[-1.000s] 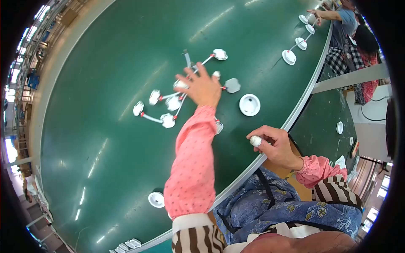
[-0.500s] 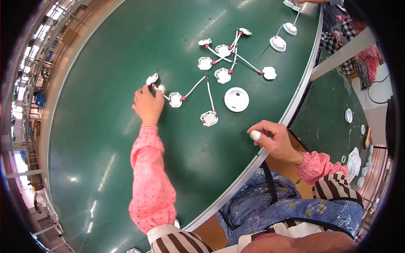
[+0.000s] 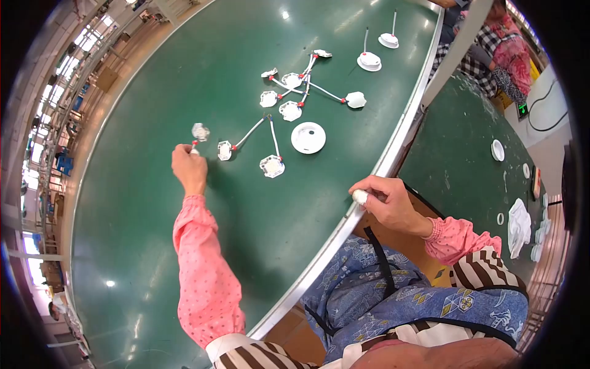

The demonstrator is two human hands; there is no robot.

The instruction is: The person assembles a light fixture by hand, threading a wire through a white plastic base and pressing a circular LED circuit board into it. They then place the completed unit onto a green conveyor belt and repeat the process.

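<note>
My left hand (image 3: pixel 189 167) is closed on the white cable of a small LED module (image 3: pixel 201 131), with a red band on the cable beside its clear-white board. The cable's far end is hidden by my hand. Two more LED modules lie nearby, one (image 3: pixel 225 150) just right of my hand and one (image 3: pixel 271 166) farther right. Beyond them is a round white lamp housing (image 3: pixel 308 138). At the table's edge my right hand (image 3: pixel 393 203) has curled fingers, thumb near index finger, and nothing visible between them. White wrapping covers its thumb tip.
Several LED modules (image 3: pixel 291 111) with crossing cables lie on the green table (image 3: pixel 147 227). Assembled round lamps (image 3: pixel 369 61) stand near the far right edge. Across the metal table edge (image 3: pixel 402 132), a second green table holds a white ring (image 3: pixel 498 150) and a white cloth (image 3: pixel 519 227). People sit beyond.
My left hand has lifted an LED module by its cable and drawn it away to the left of the others. The view has shifted. My right hand stays near the table edge.
</note>
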